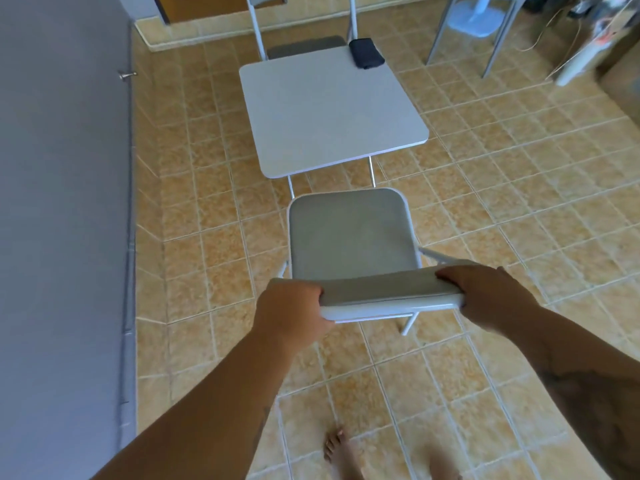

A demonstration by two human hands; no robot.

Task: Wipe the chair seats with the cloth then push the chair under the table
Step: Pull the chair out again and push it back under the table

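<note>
Grey padded chair [349,233] looks light and stiff; my left grip [291,306] and right grip [491,292] each clasp its backrest [388,289] ends, worktop [329,109] at twelve o'clock.

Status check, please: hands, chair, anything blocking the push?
Left hand and right hand grip the chair backrest. Seat short of the table. Cloth on table. Nothing seen blocking.

I stand barefoot in what looks like a home: tan floor tiles [519,202] all round, a small white table [329,109] at twelve o'clock with a folding chair [349,233] before it, household clutter [588,15] at two, a grey knobbed door [62,202] at nine
</note>
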